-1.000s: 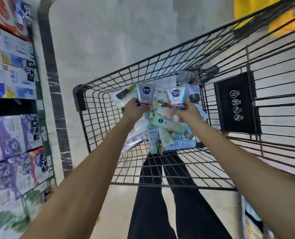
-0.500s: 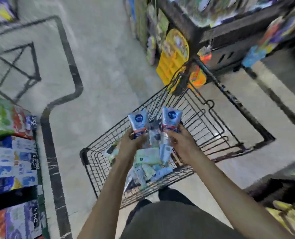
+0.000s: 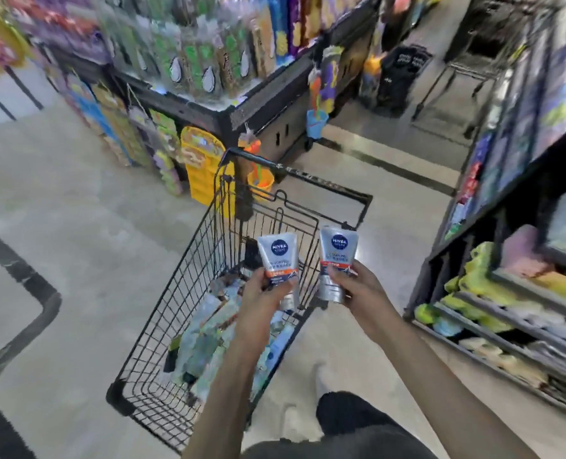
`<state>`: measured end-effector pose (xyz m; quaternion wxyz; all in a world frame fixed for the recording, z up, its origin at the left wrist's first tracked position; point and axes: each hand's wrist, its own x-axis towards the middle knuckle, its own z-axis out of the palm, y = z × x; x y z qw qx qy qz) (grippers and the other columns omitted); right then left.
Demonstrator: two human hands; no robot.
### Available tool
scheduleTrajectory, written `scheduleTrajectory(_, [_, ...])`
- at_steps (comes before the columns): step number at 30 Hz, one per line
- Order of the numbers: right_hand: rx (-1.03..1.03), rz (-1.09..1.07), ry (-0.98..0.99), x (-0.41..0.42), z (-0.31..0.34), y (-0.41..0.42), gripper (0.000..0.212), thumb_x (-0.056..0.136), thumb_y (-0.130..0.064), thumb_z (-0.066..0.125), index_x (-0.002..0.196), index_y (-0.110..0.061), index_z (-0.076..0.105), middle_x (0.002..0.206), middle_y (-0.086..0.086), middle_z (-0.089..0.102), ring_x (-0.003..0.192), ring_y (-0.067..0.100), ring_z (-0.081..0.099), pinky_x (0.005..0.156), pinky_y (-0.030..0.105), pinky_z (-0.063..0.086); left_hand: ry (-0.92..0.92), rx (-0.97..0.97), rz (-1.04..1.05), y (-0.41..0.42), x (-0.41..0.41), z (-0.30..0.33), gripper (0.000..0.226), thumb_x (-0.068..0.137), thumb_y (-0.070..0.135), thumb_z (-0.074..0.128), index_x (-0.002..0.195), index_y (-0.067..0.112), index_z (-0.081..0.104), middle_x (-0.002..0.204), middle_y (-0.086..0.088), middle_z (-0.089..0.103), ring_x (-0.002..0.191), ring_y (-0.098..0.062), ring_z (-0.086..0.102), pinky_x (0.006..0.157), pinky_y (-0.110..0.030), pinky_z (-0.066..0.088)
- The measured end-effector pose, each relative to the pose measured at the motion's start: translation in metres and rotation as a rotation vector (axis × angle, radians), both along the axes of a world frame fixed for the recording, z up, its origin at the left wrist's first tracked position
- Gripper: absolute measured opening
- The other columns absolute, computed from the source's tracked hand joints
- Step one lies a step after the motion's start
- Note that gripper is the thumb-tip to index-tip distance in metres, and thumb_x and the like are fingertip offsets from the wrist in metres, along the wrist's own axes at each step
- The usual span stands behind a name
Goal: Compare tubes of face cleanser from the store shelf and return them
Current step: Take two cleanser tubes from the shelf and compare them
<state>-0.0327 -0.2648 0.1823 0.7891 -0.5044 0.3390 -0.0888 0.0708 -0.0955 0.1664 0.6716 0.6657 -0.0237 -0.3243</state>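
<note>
1. Black wire cart [image 3: 189, 293] sits in the aisle, a blurry pile of tubes [image 3: 208, 339] lying in it.
2. My left hand [image 3: 266, 293] is over the cart, closed round a silver Nivea tube [image 3: 279, 256], upright.
3. My right hand [image 3: 357, 286], just past the cart's right edge, grips a matching tube [image 3: 337, 256], upright too.

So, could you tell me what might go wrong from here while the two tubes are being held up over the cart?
Each tube is pinched only at its lower end, the left tube by the left hand, the right tube by the right hand, so either could slip. A dropped one would likely land among the similar tubes piled in the cart and get mixed up. The two look nearly identical, so they may be swapped when returned.
</note>
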Motion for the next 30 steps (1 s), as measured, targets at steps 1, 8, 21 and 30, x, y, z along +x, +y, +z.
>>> scheduleTrajectory(1, [-0.010, -0.036, -0.004, -0.014, 0.001, -0.003, 0.049, 0.078, -0.026, 0.081, 0.124, -0.016, 0.069, 0.112, 0.010, 0.076, 0.096, 0.025, 0.070, 0.084, 0.043, 0.051, -0.001, -0.013, -0.025, -0.009, -0.008, 0.003, 0.044, 0.073, 0.029, 0.086, 0.114, 0.028, 0.070, 0.113, 0.001, 0.075, 0.110, -0.028, 0.070, 0.102, -0.059, 0.051])
scheduleTrajectory(8, [0.007, -0.312, -0.073, -0.127, 0.014, -0.029, 0.036, 0.079, -0.015, 0.078, 0.115, -0.019, 0.071, 0.104, 0.003, 0.078, 0.092, 0.018, 0.074, 0.079, 0.035, 0.059, -0.008, -0.052, -0.285, -0.082, -0.080, 0.011, 0.044, 0.077, 0.013, 0.083, 0.118, 0.016, 0.069, 0.115, -0.009, 0.075, 0.109, -0.034, 0.070, 0.098, -0.051, 0.054])
scheduleTrajectory(21, [-0.069, -0.738, -0.056, -0.418, 0.025, -0.089, 0.053, 0.072, -0.017, 0.085, 0.121, -0.015, 0.067, 0.108, 0.007, 0.077, 0.098, 0.023, 0.073, 0.090, 0.042, 0.057, -0.019, -0.071, -0.752, -0.223, -0.342, 0.021, 0.040, 0.082, 0.013, 0.083, 0.118, 0.014, 0.066, 0.111, -0.006, 0.077, 0.110, -0.033, 0.070, 0.097, -0.051, 0.053])
scheduleTrajectory(30, [-0.102, -0.923, -0.033, -0.620, 0.019, -0.125, 0.052, 0.075, -0.008, 0.086, 0.123, -0.015, 0.067, 0.111, 0.010, 0.077, 0.102, 0.031, 0.072, 0.092, 0.047, 0.057, -0.057, -0.070, -0.893, -0.283, -0.533, 0.022, 0.049, 0.078, 0.024, 0.088, 0.122, 0.019, 0.067, 0.114, 0.001, 0.077, 0.108, -0.021, 0.072, 0.103, -0.053, 0.053])
